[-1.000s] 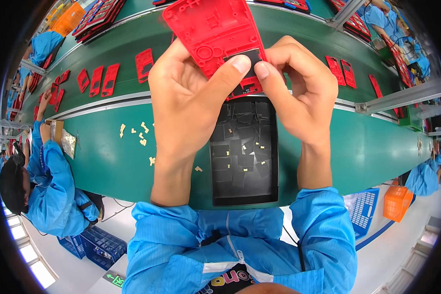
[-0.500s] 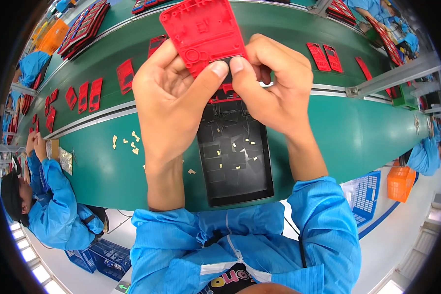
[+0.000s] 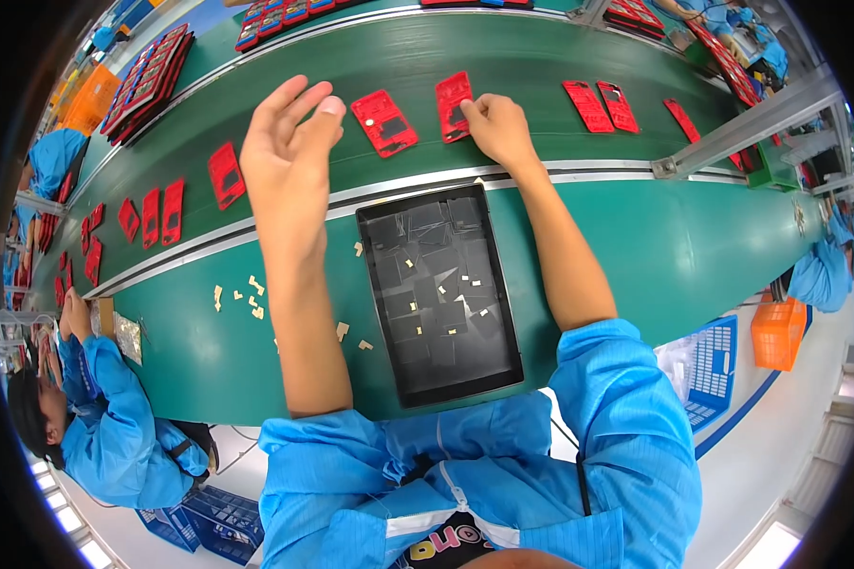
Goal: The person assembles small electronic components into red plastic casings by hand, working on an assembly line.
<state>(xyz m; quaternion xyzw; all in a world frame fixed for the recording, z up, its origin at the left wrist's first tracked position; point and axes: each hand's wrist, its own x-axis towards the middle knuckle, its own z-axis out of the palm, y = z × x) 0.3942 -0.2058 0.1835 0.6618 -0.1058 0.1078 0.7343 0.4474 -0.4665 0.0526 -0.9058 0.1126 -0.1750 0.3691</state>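
Observation:
My right hand [image 3: 495, 128] pinches the right edge of a red plastic casing [image 3: 454, 106] with a dark rectangular patch, low over the green conveyor belt. Whether the casing rests fully on the belt I cannot tell. My left hand [image 3: 289, 137] is raised with fingers apart, holding nothing. Between the hands, a second red casing [image 3: 384, 123] with a dark window lies on the belt. Nearer me stands a shallow black tray [image 3: 400, 375], holding thin dark film pieces and several small pale tabs.
Small cream-coloured pieces [image 3: 256, 296] are scattered on the green table left of the tray. More red casings [image 3: 173, 211] lie along the belt at left and right. A metal rail [image 3: 598, 173] divides belt from table. A co-worker in blue [image 3: 114, 417] sits at left.
Both hands held a red casing up close before. Now my left hand has let go and moved left, while my right has carried a casing down to the belt, uncovering the tray.

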